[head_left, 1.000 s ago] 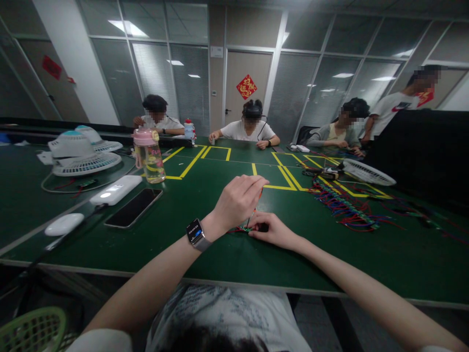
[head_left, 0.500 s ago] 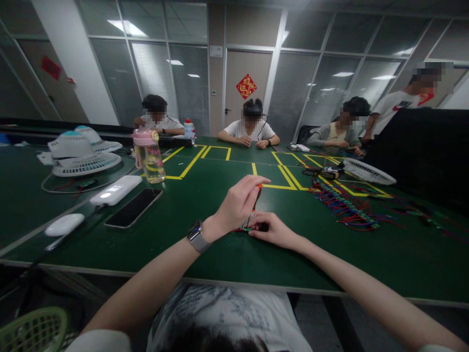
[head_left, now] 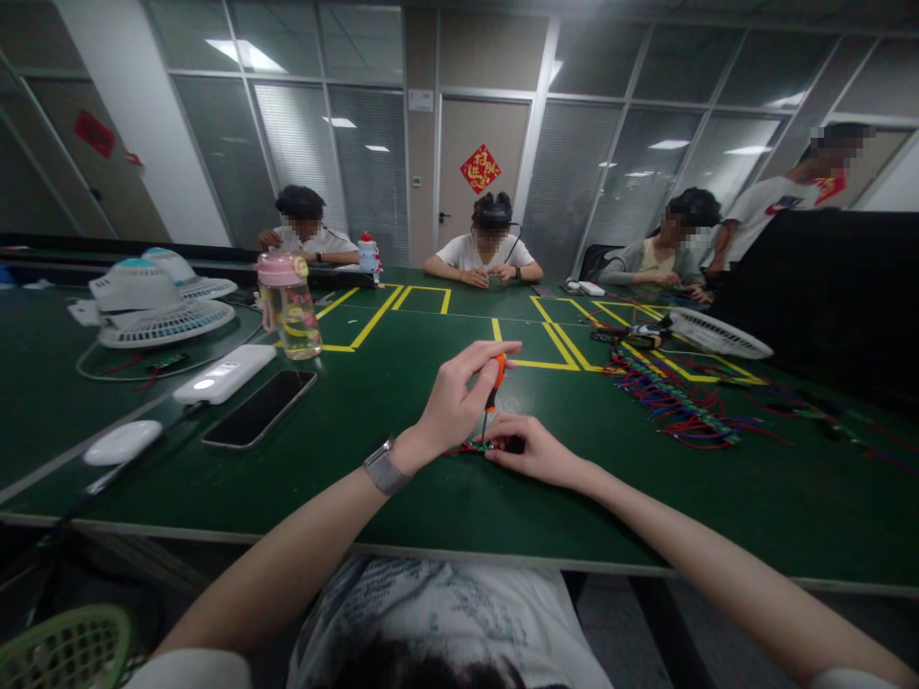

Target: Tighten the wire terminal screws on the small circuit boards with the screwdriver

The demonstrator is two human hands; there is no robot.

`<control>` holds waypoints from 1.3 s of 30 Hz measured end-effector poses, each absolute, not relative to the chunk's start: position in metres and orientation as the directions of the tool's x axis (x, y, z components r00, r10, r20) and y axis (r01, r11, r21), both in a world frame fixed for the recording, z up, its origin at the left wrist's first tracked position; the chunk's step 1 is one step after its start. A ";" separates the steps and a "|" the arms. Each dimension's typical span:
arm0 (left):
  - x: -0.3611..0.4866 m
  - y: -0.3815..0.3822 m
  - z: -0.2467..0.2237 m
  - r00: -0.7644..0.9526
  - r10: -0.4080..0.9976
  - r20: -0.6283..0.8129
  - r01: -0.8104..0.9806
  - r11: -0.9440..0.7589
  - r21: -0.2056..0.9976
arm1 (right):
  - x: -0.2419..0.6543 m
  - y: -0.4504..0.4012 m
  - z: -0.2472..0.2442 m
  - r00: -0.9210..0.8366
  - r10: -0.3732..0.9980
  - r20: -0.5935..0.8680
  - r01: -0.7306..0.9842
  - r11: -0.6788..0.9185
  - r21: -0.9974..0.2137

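My left hand [head_left: 459,392] is closed round the orange and black handle of a screwdriver [head_left: 491,397], which stands nearly upright. Its thin shaft points down to a small green circuit board [head_left: 482,447] on the table, with red wire at its left side. Low on the table, my right hand [head_left: 535,452] pinches the right edge of that board between thumb and fingers. The fingers partly cover the board, so the exact spot where the tip meets it is hard to make out.
On the green table [head_left: 402,517] lie a phone [head_left: 259,409], a white power bank [head_left: 224,374], a white case [head_left: 123,442] and a pink-lidded bottle [head_left: 291,306]. White fans [head_left: 162,301] stand left. Several wired circuit boards [head_left: 675,397] lie right. Several people sit or stand across the table.
My left hand has shifted slightly left and its grip has turned, so more of the orange screwdriver handle shows. My right hand stays at the board.
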State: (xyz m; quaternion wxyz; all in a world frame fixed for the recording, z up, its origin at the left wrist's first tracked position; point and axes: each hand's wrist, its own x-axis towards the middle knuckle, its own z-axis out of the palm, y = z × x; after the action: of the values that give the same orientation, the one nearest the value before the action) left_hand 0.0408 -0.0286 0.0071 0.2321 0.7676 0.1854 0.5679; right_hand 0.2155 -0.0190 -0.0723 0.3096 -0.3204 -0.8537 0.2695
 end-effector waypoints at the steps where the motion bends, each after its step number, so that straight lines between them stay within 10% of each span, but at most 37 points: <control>1: 0.042 -0.028 0.007 0.289 0.577 0.764 -0.020 -0.795 0.607 | 0.216 -0.019 -0.072 -0.604 0.714 0.354 0.381 0.649 -0.658; 39: 0.036 -0.023 0.006 0.157 0.636 0.755 0.029 -0.768 0.640 | 0.216 -0.019 -0.067 -0.625 0.701 0.345 0.380 0.658 -0.650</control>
State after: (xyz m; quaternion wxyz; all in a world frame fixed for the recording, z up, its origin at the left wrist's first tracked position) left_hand 0.0360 -0.0232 0.0062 0.2504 0.7181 0.2314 0.6067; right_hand 0.2159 -0.0195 -0.0670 0.2985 -0.3140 -0.8603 0.2689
